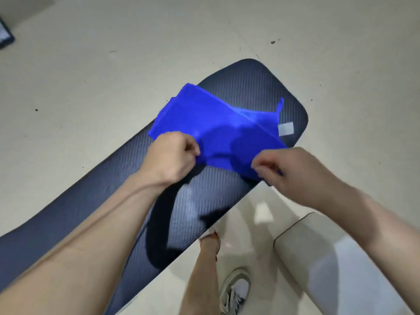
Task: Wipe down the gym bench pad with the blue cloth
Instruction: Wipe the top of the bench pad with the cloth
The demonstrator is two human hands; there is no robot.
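Cloth [218, 123] is pinched at its near edge by left hand [170, 155] and right hand [293, 169] over pad [195, 201]; wiping not yet begun; pressing down toward 8 o'clock judged next.

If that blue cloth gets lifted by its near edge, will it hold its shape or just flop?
Probably flop: the blue cloth already folds and creases where the left hand and right hand pinch its near edge. It looks thin, so likely light. It would probably slide easily over the bench pad, whose surface looks smooth and shiny.
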